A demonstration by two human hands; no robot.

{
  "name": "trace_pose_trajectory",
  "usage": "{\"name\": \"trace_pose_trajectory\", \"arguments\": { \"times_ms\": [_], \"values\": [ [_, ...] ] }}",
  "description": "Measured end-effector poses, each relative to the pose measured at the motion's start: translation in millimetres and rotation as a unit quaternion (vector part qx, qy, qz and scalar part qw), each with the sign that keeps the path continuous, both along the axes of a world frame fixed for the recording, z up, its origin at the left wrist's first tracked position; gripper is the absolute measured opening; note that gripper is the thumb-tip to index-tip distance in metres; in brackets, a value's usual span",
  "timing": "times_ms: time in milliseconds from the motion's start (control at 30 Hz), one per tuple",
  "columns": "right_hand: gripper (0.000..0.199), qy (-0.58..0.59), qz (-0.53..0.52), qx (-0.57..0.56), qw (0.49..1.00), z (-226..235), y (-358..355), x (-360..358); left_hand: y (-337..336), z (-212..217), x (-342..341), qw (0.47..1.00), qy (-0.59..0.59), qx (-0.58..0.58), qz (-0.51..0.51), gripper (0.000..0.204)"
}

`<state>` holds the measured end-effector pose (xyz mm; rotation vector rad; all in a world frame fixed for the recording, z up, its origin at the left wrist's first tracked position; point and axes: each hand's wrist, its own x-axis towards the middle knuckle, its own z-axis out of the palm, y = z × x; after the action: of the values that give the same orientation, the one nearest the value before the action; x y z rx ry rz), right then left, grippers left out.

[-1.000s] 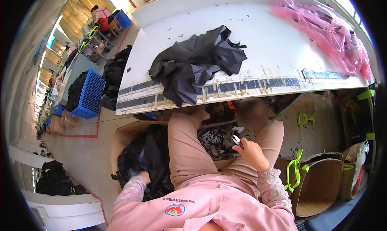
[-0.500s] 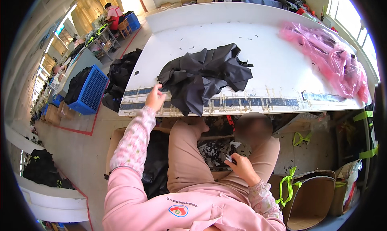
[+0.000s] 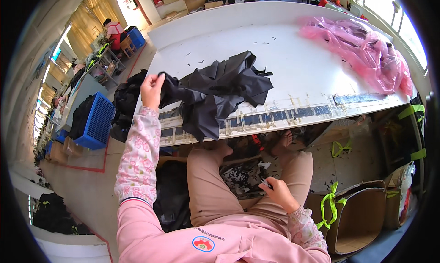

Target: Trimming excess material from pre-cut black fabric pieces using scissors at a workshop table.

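Note:
My left hand (image 3: 151, 89) pinches the left corner of a black fabric piece (image 3: 219, 86) and holds that corner raised off the white table (image 3: 284, 47). The rest of the fabric lies crumpled there, one fold hanging over the table's front edge. Above my right thigh, my right hand (image 3: 280, 195) is closed around a small silvery tool (image 3: 265, 183) that looks like thread snips. Most of the tool is hidden by the fingers.
Black scraps (image 3: 243, 178) lie below between my legs. A pink plastic bag (image 3: 366, 52) rests at the table's right. An open cardboard box (image 3: 360, 217) stands at lower right, a blue crate (image 3: 97, 121) at left. Another person (image 3: 113, 31) works far left.
My left hand has moved up and left, closed on the fabric's corner and pulled it leftward. The right hand stays low with its tool. The whole view has shifted slightly.

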<state>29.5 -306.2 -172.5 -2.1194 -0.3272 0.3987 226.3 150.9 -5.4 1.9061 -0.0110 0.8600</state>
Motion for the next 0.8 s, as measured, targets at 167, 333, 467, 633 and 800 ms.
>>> {"name": "trace_pose_trajectory", "arguments": {
  "times_ms": [167, 333, 467, 633, 800],
  "values": [
    [0.017, 0.000, -0.051, 0.164, 0.985, 32, 19, 25, -87, 101, -76, 0.945, -0.110, -0.231, -0.203, 0.010],
    [0.053, -0.180, -0.056, 0.283, 0.941, 96, 33, 36, -133, 119, -128, 0.889, -0.005, -0.333, -0.314, 0.028],
    [0.068, -0.192, -0.025, 0.449, 0.872, 136, 37, 25, -182, 99, -144, 0.899, 0.089, -0.312, -0.295, 0.039],
    [0.059, -0.138, 0.011, 0.462, 0.876, 135, 19, 12, -200, 27, -132, 0.853, 0.213, -0.371, -0.298, 0.039],
    [0.059, 0.044, -0.005, 0.499, 0.866, 105, 4, 4, -216, -18, -133, 0.666, 0.273, -0.593, -0.361, 0.035]
  ]
}}
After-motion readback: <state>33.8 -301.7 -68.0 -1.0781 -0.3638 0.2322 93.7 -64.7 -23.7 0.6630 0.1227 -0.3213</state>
